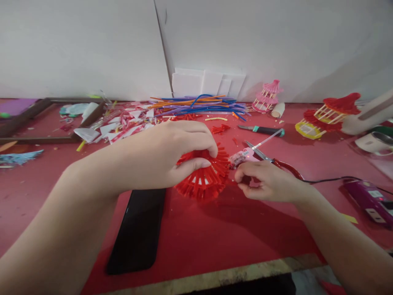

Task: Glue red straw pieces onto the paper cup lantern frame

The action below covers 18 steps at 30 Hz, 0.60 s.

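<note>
A round red piece made of pipe-cleaner strips [202, 186], with white showing between the strips, is on the red table. My left hand [187, 151] is closed over its top, thumb and fingers curled round the raised middle. Just right of it, my right hand [260, 180] is pinched, and what is between its fingertips, if anything, is too small to make out. Behind the right hand lies a pink glue gun [245, 155] with a clear glue stick [268, 139] poking out. Scissors with red handles [287, 167] lie beside the glue gun.
A black phone [138, 229] lies front left. Behind are a utility knife [267, 130], loose pipe cleaners [199, 105] and paper scraps [129, 121]. Pink [268, 96] and red [330, 112] tiered models stand back right. A black cord [328, 179] leads to a purple power strip [368, 200].
</note>
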Each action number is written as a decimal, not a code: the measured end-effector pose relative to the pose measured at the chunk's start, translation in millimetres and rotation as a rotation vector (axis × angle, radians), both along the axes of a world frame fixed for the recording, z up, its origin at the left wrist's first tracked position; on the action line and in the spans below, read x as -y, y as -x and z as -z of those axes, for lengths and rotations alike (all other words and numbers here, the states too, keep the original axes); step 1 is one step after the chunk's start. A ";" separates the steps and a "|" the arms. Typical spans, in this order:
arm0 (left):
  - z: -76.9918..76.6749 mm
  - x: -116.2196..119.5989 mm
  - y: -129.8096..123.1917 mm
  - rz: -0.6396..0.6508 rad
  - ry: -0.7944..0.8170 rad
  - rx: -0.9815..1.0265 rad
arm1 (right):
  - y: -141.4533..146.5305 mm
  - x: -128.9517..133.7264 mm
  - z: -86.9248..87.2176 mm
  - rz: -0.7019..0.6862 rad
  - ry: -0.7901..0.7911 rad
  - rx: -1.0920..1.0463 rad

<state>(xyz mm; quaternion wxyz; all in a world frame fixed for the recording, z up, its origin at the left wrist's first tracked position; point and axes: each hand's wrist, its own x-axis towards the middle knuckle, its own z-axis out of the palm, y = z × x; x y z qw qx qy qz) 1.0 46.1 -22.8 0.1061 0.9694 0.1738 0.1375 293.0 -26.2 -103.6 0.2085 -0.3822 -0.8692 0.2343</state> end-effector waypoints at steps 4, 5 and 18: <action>-1.3 0.7 -0.3 0.013 -0.001 0.005 | -4.1 -0.3 1.1 -0.013 -0.123 -0.302; -1.7 0.8 -0.5 0.022 -0.004 0.012 | -3.8 -0.1 2.4 -0.001 -0.155 -0.355; -0.2 0.2 -0.1 0.008 -0.004 0.010 | 25.8 8.5 13.9 0.229 -0.672 -0.279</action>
